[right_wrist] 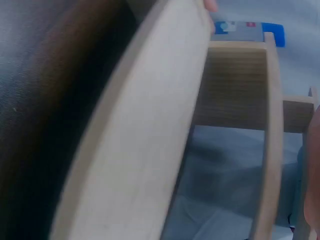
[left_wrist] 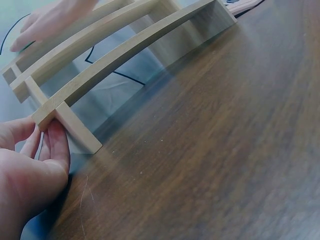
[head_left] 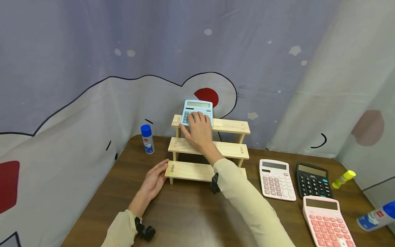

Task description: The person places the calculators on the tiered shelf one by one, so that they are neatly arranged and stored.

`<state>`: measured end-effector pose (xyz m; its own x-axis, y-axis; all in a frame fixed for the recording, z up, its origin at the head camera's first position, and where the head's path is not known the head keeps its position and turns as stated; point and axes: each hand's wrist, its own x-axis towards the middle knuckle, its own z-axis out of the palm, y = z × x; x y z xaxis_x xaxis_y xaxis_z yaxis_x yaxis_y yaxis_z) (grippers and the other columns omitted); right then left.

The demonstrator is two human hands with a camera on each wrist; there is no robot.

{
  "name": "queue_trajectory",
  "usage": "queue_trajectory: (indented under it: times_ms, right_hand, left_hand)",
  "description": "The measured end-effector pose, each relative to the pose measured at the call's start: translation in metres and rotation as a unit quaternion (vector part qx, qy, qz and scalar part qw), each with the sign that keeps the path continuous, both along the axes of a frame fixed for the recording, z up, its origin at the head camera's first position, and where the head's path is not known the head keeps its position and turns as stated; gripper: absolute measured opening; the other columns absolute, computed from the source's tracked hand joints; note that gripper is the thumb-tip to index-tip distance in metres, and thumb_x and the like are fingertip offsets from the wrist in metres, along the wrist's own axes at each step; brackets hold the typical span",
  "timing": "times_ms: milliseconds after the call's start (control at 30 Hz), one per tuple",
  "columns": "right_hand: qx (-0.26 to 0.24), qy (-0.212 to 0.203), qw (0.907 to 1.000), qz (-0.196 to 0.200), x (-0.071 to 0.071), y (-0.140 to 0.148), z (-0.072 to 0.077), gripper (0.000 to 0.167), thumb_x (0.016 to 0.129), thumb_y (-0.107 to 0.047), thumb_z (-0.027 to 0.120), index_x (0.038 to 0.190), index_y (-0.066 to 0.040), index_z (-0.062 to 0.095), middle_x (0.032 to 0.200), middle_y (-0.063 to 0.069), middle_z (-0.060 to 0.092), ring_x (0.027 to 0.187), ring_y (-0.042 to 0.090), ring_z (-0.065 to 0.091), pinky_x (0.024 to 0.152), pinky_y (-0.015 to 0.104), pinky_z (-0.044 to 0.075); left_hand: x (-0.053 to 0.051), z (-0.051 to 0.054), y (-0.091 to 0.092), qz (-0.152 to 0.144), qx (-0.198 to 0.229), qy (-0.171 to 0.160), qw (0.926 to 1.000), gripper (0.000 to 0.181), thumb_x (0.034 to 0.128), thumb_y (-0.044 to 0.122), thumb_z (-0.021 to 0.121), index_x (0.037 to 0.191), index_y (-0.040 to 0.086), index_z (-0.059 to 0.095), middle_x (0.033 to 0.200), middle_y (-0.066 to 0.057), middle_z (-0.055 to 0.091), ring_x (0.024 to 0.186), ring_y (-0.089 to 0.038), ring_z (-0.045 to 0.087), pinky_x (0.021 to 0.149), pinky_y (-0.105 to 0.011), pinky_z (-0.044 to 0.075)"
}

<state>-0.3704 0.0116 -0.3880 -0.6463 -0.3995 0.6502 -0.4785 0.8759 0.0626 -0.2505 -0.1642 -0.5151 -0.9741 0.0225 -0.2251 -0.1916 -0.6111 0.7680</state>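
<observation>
A light blue calculator (head_left: 199, 104) rests on the top board of a three-tier wooden stand (head_left: 192, 171), its display facing me. My right hand (head_left: 200, 132) reaches over the lower boards, its fingers lying across the calculator's keys and its thumb near the lower left edge. In the right wrist view, only part of the right hand (right_wrist: 313, 175) shows at the frame's edge. At the lowest board's left end is my left hand (head_left: 153, 180). The left wrist view shows its fingers (left_wrist: 57, 142) holding that board's corner, some below it.
Right of the stand lie a white calculator (head_left: 277, 180), a black calculator (head_left: 313, 180) and a pink calculator (head_left: 328, 223). A yellow glue stick (head_left: 344, 179) and a blue-capped bottle (head_left: 376, 216) are farther right. Another blue-capped bottle (head_left: 147, 140) stands left. A curtain (head_left: 148, 99) hangs behind the table.
</observation>
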Motion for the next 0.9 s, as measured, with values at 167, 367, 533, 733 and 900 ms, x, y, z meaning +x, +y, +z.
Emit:
queue_trajectory:
  times_ms: [167,367,533,733,900]
  right_hand:
    - [-0.015,0.054,0.9984,0.002,-0.002,0.004,-0.014,0.055,0.099,-0.055,0.047,0.129,-0.013,0.064,0.132,0.008,0.064,0.127,0.028,0.054,0.105,0.047,0.042]
    - [-0.018,0.089,0.9958,-0.004,-0.005,0.007,-0.026,0.055,0.098,-0.056,0.048,0.129,-0.014,0.064,0.131,0.006,0.065,0.125,0.025,0.056,0.101,0.045,0.044]
    - [-0.031,0.117,0.9926,0.003,-0.007,0.009,-0.032,0.054,0.098,-0.055,0.05,0.13,-0.014,0.065,0.132,0.006,0.065,0.124,0.026,0.057,0.1,0.046,0.044]
    - [-0.047,0.111,0.9926,0.011,-0.007,0.004,-0.031,0.054,0.098,-0.054,0.051,0.131,-0.014,0.064,0.134,0.006,0.064,0.125,0.026,0.056,0.101,0.045,0.043]
    - [-0.051,0.112,0.9923,0.014,-0.009,0.001,-0.03,0.051,0.099,-0.052,0.05,0.131,-0.014,0.064,0.134,0.006,0.064,0.126,0.025,0.055,0.102,0.045,0.043]
  left_hand:
    - [0.0,-0.002,0.003,-0.004,0.002,-0.001,1.0,0.052,0.1054,0.007,0.046,0.153,-0.004,0.03,0.112,0.007,0.067,0.106,-0.001,0.063,0.092,-0.019,0.05]
    - [0.001,-0.006,0.005,-0.003,0.009,-0.005,0.9999,0.053,0.1042,0.007,0.049,0.153,-0.004,0.031,0.109,0.007,0.069,0.106,-0.002,0.063,0.091,-0.02,0.051]
    - [0.0,-0.005,0.007,-0.002,0.004,-0.004,1.0,0.053,0.1044,0.007,0.049,0.153,-0.005,0.031,0.109,0.007,0.069,0.106,-0.002,0.063,0.092,-0.02,0.051]
    - [0.002,-0.001,0.003,0.004,-0.004,-0.004,1.0,0.049,0.1045,0.009,0.049,0.151,-0.002,0.036,0.111,0.008,0.069,0.107,-0.002,0.063,0.092,-0.019,0.051]
    - [0.001,0.001,0.0,0.005,-0.001,-0.004,1.0,0.049,0.1039,0.008,0.05,0.15,-0.001,0.038,0.111,0.008,0.07,0.107,-0.002,0.063,0.091,-0.019,0.05]
